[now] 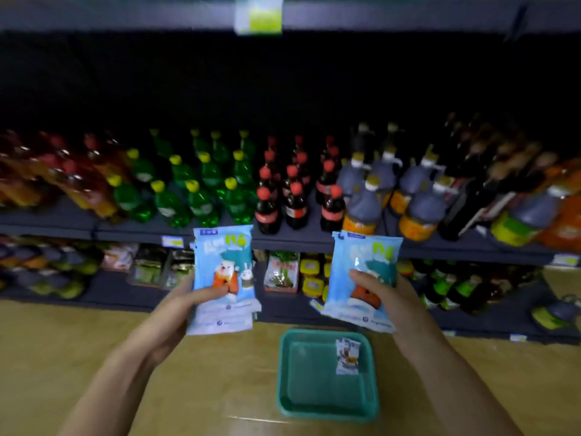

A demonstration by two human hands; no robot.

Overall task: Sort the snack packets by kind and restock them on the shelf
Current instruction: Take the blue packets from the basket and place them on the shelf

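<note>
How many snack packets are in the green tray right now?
1: a small packet lies near the far right corner of the green tray. Nothing else shows inside it, and its floor is in plain view.

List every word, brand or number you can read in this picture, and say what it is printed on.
No text can be read for sure.
Left-hand packets: green characters, blurred.
Right-hand packets: blurred.
Small packet in green basket: too small.
Red-capped bottles' labels: blurred.
Shelf price tags: blurred.

Upright blue snack packets (224,269), two stacks
</note>
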